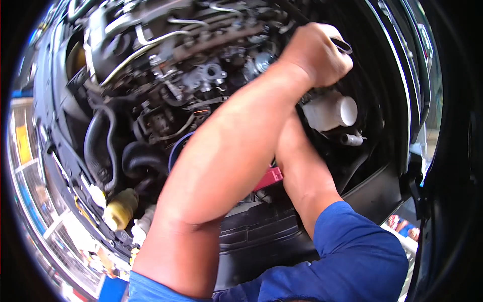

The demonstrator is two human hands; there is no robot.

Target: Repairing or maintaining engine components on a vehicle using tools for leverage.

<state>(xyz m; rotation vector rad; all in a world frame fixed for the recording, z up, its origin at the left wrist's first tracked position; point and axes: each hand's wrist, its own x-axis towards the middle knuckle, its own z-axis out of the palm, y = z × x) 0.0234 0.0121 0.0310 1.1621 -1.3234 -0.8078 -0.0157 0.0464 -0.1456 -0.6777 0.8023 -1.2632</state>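
My left hand point(318, 56) is closed in a fist at the upper right of the engine bay. Beside its fingers shows a dark oval piece with a thin pale rim point(343, 46); I cannot make out what it belongs to. Just below the fist is a white reservoir point(322, 112) with a round cap. My left forearm crosses over my right forearm point(304, 168), and my right hand is hidden behind it. A red part point(269, 178) shows between the two arms. The engine point(204, 75) with its metal pipes lies to the left of the fist.
Thick black hoses point(98, 143) curve along the left side. At the lower left sits a yellowish capped container point(121, 209). Below the white reservoir a short metal pipe end point(353, 139) sticks out. A dark body edge point(402, 90) borders the bay on the right.
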